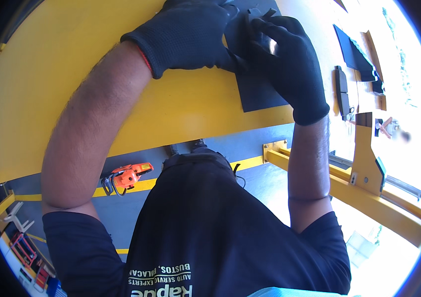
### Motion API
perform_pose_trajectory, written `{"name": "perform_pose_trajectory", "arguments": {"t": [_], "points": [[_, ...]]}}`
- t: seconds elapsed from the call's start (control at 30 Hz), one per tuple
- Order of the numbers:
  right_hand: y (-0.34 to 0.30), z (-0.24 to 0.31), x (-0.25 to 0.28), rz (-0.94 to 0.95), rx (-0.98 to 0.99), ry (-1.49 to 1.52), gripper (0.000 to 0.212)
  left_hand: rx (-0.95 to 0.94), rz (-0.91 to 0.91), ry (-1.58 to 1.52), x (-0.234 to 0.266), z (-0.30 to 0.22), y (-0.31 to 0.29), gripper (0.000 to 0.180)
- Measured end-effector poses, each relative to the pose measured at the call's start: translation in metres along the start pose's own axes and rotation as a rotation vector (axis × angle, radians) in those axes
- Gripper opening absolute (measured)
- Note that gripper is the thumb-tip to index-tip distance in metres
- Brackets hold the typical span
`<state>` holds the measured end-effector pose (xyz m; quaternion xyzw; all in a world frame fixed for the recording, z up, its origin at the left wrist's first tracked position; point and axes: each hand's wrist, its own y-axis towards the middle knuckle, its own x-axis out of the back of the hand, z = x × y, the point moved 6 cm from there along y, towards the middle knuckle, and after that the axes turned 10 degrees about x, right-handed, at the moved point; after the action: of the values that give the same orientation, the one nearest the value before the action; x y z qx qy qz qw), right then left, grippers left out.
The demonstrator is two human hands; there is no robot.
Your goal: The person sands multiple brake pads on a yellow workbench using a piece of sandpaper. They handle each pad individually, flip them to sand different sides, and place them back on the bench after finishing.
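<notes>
Head view: the right hand point(294, 69), in a black glove, is at the upper right of center, its fingers bent and pinching a small dark part point(251, 22). This part is positioned above a dark sheet point(262, 94). The left hand point(185, 39), also gloved in black, is beside it at the top edge, with the thumb extended over the sheet; its fingertips are partly cut off, so whether it grips anything cannot be told.

The sheet lies flat on a yellow bench point(180, 104), near its right end. Right of the right hand, well apart from the sheet, is a narrow black block point(341, 91); a dark folded piece point(356, 54) is located above the block in the view.

Below the bench, an orange power tool point(130, 175) rests on the gray floor point(265, 183), at a yellow stripe point(250, 162). A yellow rail point(389, 215) runs along the lower right.
</notes>
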<state>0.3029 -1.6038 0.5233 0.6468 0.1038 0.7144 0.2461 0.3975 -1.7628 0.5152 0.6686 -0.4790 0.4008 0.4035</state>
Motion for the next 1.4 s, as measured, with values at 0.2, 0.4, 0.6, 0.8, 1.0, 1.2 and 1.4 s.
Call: {"name": "perform_pose_trajectory", "arguments": {"t": [0.2, 0.4, 0.6, 0.8, 1.0, 1.2, 1.4], "points": [[-0.016, 0.009, 0.001, 0.013, -0.105, -0.044, 0.033, -0.047, -0.074, 0.058, -0.013, 0.003, 0.0, 0.106], [0.01, -0.02, -0.006, 0.036, -0.056, 0.116, 0.033, 0.0, -0.002, 0.125, 0.003, -0.008, -0.008, 0.115], [0.022, -0.03, -0.013, 0.086, -0.034, 0.133, 0.034, -0.002, -0.076, 0.073, -0.02, 0.022, 0.007, 0.12], [0.005, 0.007, 0.01, 0.041, -0.034, 0.071, 0.033, 0.064, -0.016, 0.155, -0.021, 0.016, 0.006, 0.124], [0.037, -0.037, -0.016, 0.102, 0.093, 0.051, 0.045, 0.053, -0.032, 0.051, 0.01, -0.013, -0.009, 0.124], [0.014, 0.0, 0.008, 0.085, 0.053, 0.026, 0.034, 0.018, -0.169, 0.149, -0.019, 0.017, 0.003, 0.121], [0.04, -0.02, -0.015, 0.097, 0.044, 0.023, 0.035, -0.03, -0.158, 0.055, -0.021, 0.017, 0.0, 0.117]]}}
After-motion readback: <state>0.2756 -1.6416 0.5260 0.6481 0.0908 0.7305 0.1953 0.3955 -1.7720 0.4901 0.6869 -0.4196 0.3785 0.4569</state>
